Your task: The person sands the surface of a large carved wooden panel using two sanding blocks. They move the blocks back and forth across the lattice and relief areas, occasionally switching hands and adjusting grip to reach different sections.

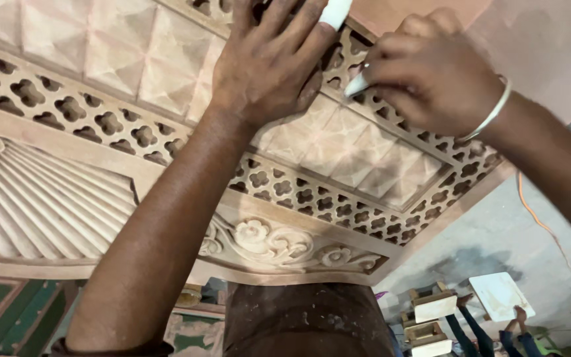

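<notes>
A large carved wooden panel (67,119) fills the view, with pierced quatrefoil lattice bands, pyramid-faceted squares, a fluted fan and a floral scroll border. My left hand (269,59) lies flat on the lattice near the top, fingers spread, one fingertip wrapped in white tape. My right hand (431,69), wearing a white bangle, is closed on a small white tool (357,86) whose tip presses into the lattice beside my left hand.
Below the panel's right edge lies a grey floor (497,244) with an orange cord (540,221). Another person's hands (517,317) work on a white board (500,295) next to small wooden blocks (431,311). A green carved piece (8,311) sits at lower left.
</notes>
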